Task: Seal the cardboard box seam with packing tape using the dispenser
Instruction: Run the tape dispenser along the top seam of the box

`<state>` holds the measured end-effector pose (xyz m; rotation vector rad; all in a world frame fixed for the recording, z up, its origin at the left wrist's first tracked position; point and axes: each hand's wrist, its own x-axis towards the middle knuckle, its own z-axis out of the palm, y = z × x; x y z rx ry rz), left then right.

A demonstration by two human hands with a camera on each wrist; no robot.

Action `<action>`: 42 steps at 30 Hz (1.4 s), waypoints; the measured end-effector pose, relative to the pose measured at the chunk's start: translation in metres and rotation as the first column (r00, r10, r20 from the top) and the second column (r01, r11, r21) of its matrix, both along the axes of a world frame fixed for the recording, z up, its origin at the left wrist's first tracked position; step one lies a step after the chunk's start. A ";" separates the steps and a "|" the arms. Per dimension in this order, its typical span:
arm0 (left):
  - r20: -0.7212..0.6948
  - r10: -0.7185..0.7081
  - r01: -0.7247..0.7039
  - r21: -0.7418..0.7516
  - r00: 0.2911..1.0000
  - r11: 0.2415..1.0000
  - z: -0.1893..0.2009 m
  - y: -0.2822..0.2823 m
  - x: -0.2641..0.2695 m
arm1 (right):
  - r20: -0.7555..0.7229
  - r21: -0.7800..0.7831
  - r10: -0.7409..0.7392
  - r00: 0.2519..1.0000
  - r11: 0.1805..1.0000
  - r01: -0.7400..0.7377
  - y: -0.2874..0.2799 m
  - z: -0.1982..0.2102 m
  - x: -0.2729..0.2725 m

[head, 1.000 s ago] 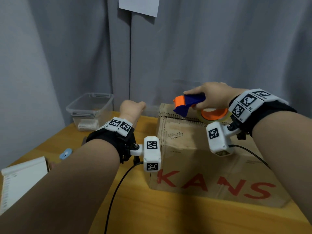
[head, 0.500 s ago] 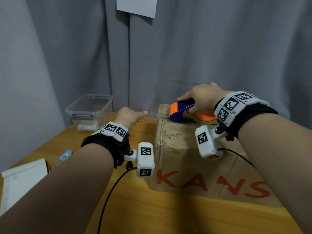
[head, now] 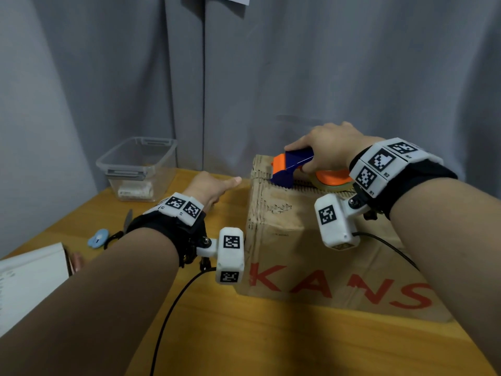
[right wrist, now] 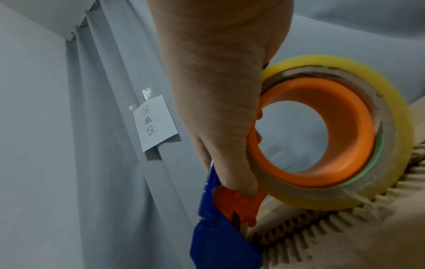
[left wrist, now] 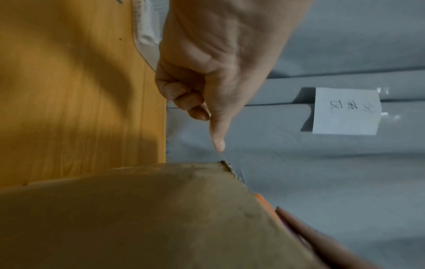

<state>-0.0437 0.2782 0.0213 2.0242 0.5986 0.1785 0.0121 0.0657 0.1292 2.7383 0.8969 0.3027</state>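
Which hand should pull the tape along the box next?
Right. The right hand already grips the dispenser, whose front end sits on the box seam. The left hand is beside the box, off the dispenser.

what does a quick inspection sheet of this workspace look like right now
surface: wooden table.
job's things: cardboard box, ragged top seam; tape dispenser set on the seam at the box's left end.
clutter: clear tub, scissors, blue item, white papers.
hands: right hand grips the dispenser; left hand beside the box, thumb out.
cables: black wrist-camera leads.
surroundings: grey curtain, taped note.
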 end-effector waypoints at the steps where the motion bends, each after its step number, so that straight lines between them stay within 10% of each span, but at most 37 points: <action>1: -0.007 -0.026 0.026 0.058 1.000 0.998 0.001 0.001 0.002 | 0.000 0.002 0.001 1.000 1.000 -0.001 0.000 0.000 0.000; 11: -0.138 -0.147 0.189 0.367 0.979 0.911 0.007 -0.012 0.016 | 0.007 0.025 0.002 1.000 1.000 -0.002 -0.001 -0.002 0.000; 19: -0.375 -0.182 0.289 0.253 0.909 0.923 0.009 -0.011 0.018 | -0.019 0.033 -0.009 1.000 0.999 0.010 0.000 -0.003 0.002; 22: -0.469 -0.064 0.313 0.477 0.881 0.821 0.015 -0.003 0.016 | -0.018 0.025 -0.009 1.000 1.000 0.010 0.000 -0.001 0.002; 24: -0.325 -0.101 0.263 0.506 0.940 0.821 0.020 0.000 0.013 | -0.012 0.019 -0.010 1.000 1.000 0.010 0.000 -0.001 0.001; 27: 0.122 -0.250 0.240 0.087 0.961 0.967 0.039 -0.008 0.010 | -0.008 0.021 -0.007 1.000 1.000 0.007 0.000 -0.002 0.001; 30: 0.227 -0.304 0.372 -0.391 0.925 0.842 0.045 -0.041 0.004 | -0.004 0.021 0.000 1.000 1.000 0.000 0.000 -0.003 0.002; 42: 0.293 -0.423 0.514 -0.442 0.857 0.735 0.020 -0.057 -0.003 | -0.032 0.018 -0.026 0.999 0.999 0.027 0.002 -0.002 0.001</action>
